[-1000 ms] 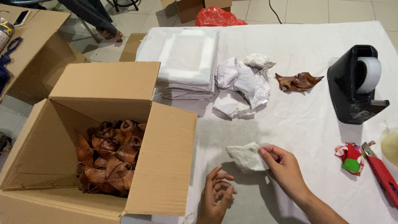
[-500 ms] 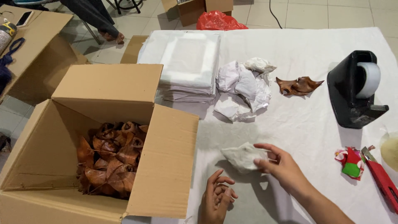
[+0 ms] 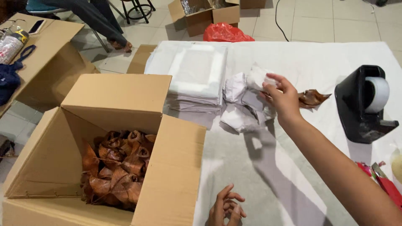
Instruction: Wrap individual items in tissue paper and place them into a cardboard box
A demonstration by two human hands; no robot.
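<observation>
A packing workshop is suggested by the open cardboard box (image 3: 104,159), stacked wrapping sheets (image 3: 194,77) and tape dispenser (image 3: 365,104) on the worktop (image 3: 259,167).

One head-worn camera looks steeply down, close over the white table (image 3: 251,167)

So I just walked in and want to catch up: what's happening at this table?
A person's right hand reaches out to a heap of crumpled white wrapped bundles beside a stack of white sheets. The left hand rests curled on the white table cover. An open cardboard box holds brown leaf-like pieces.
</observation>
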